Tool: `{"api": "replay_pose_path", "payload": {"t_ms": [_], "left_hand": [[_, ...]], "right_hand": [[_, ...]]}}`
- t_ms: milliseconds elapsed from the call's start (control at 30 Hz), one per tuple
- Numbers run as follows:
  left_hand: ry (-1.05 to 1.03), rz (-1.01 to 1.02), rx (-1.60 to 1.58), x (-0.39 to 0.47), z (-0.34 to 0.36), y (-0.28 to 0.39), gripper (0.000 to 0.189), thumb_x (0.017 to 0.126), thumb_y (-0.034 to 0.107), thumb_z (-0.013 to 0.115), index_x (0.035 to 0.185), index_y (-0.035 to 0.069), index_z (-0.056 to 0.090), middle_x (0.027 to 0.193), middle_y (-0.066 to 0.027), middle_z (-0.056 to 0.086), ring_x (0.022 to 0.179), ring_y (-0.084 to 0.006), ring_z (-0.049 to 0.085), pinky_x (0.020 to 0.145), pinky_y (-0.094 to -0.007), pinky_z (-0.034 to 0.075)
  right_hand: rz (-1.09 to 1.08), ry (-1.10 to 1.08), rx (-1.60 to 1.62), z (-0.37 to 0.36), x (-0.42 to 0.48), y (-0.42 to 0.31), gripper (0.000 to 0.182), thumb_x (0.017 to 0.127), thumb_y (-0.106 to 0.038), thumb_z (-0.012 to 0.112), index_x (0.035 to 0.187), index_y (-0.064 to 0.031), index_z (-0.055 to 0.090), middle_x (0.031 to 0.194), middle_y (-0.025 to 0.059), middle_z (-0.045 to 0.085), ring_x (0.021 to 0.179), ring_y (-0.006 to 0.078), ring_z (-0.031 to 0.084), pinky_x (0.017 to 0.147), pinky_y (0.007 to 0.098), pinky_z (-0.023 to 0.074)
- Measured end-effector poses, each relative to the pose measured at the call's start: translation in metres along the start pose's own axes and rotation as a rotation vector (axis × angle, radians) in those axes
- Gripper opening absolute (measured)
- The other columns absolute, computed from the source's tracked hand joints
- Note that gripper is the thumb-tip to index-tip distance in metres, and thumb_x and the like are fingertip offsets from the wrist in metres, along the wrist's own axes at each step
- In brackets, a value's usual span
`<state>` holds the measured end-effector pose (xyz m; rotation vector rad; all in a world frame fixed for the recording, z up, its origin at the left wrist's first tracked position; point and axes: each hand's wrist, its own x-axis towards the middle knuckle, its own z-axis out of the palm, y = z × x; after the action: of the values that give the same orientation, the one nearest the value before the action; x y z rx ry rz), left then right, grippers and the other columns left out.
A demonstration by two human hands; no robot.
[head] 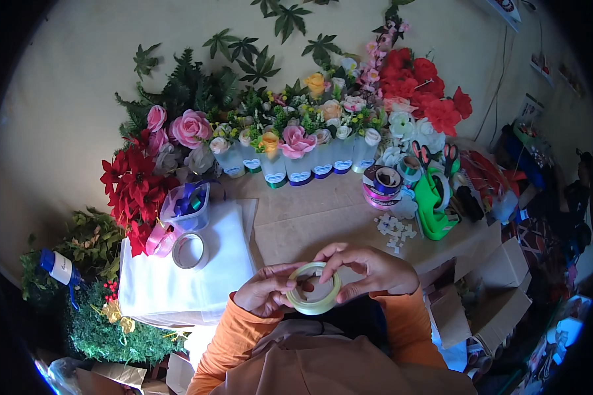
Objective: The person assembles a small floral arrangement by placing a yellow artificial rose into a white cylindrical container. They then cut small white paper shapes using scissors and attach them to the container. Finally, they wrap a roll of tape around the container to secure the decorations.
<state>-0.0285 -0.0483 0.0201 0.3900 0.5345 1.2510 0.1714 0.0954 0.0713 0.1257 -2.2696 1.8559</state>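
Note:
A roll of pale yellow-green ribbon (316, 310) is held in front of my body at the table's near edge. My left hand (262, 292) grips its left side, with the thumb on the rim and a fingertip showing through the core. On the other side, my right hand (383, 271) pinches the rim between thumb and bent fingers. Left of my hands, a wide roll of tape (203, 256) stands on a stack of translucent plastic sheets (143, 276). A pink ribbon roll (159, 242) and a plastic tub (197, 221) with blue and green ribbon are beside it.
Several frosted vases of artificial flowers (299, 170) line the table's back. At right stand stacked ribbon rolls (375, 190), a green tape dispenser (427, 217), scissors (421, 154) and small white pieces (394, 228). An open cardboard box (499, 316) sits below the right edge.

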Motion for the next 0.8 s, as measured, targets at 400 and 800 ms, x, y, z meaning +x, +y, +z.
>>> {"api": "replay_pose_path", "payload": {"t_ms": [400, 800], "left_hand": [[0.172, 0.125, 0.218, 0.007, 0.016, -0.006, 0.030, 0.093, 0.020, 0.049, 0.118, 0.005, 0.042, 0.111, -0.0171, 0.055, 0.095, -0.0286, 0.062, 0.079, -0.0360, 0.054], [-0.148, 0.522, 1.752, 0.081, 0.110, 0.037, 0.033, 0.077, 0.013, 0.067, 0.106, 0.002, 0.057, 0.096, -0.0152, 0.062, 0.090, -0.0301, 0.061, 0.076, -0.0361, 0.051]], "right_hand": [[-0.021, 0.705, -0.753, -0.038, -0.029, -0.030, 0.030, 0.064, -0.015, 0.079, 0.088, -0.0066, 0.064, 0.098, 0.0126, 0.058, 0.098, 0.0267, 0.054, 0.085, 0.0343, 0.0419], [-0.041, 1.322, -0.927, -0.065, -0.056, -0.001, 0.027, 0.065, -0.010, 0.077, 0.088, -0.0062, 0.064, 0.096, 0.0095, 0.057, 0.088, 0.0219, 0.055, 0.076, 0.0309, 0.0437]]}}
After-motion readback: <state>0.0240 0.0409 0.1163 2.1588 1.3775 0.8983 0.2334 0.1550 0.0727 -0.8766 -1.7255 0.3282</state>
